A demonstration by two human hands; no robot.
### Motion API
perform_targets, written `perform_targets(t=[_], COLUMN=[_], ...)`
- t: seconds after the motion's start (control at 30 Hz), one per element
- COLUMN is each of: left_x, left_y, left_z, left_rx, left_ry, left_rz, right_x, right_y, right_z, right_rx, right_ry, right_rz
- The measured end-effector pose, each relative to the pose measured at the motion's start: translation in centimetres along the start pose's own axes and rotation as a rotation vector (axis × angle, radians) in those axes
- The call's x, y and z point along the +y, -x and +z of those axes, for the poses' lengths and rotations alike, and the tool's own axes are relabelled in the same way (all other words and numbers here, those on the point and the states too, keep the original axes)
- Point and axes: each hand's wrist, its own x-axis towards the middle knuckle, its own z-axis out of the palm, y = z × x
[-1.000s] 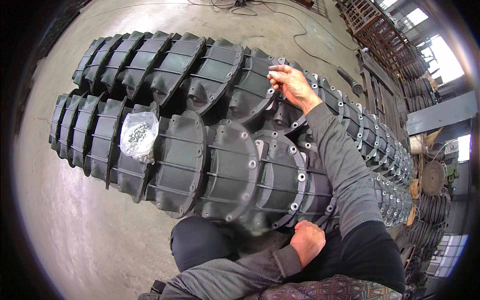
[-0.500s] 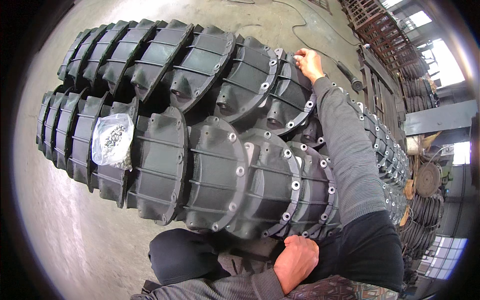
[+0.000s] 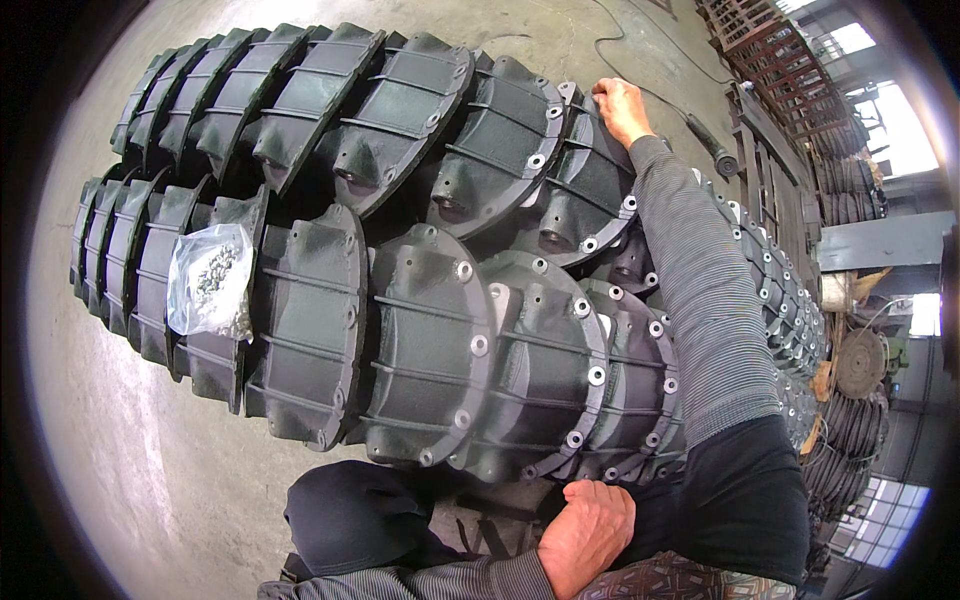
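Observation:
Two long rows of dark grey ribbed metal castings lie nested in front of me, their curved flanges dotted with holes ringed in bright metal. My right hand reaches to the far row, fingers curled together at the upper edge of a casting; whatever they hold is hidden. Low in the view, my left hand is closed, its knuckles beside the near ends of the flanges. I cannot make out anything inside it. A clear plastic bag of small metal pieces rests on the near row at the left.
A dark corded power tool lies on the concrete floor beyond my right hand. More flanged castings continue right of my right arm. Brown metal racks and coiled dark material stand farther right.
The view has shifted slightly. My right hand stays at the far casting's edge, its fingers curled in more. My left hand remains closed in nearly the same place.

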Motion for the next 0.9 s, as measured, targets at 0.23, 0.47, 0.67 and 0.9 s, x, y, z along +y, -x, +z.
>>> perform_targets(t=[0.23, 0.47, 0.67, 0.9], left_x=[-0.2, -0.8, -0.3, -0.4], left_y=[0.1, 0.3, 0.0, 0.1], left_z=[0.0, -1.3, 0.3, 0.2], left_rx=[0.004, -0.078, 0.017, 0.004], left_ry=[0.005, -0.118, 0.079, 0.064], left_rz=[0.011, 0.134, -0.006, -0.010], right_x=[-0.5, -0.5, -0.8, -1.2], right_y=[-0.7, -0.9, -1.2, -1.2], right_z=[-0.4, -0.6, -0.8, -0.2], right_rx=[-0.126, -0.109, -0.142, -0.102], right_ry=[0.229, 0.105, 0.165, 0.364], right_rz=[-0.123, -0.047, 0.029, -0.044])
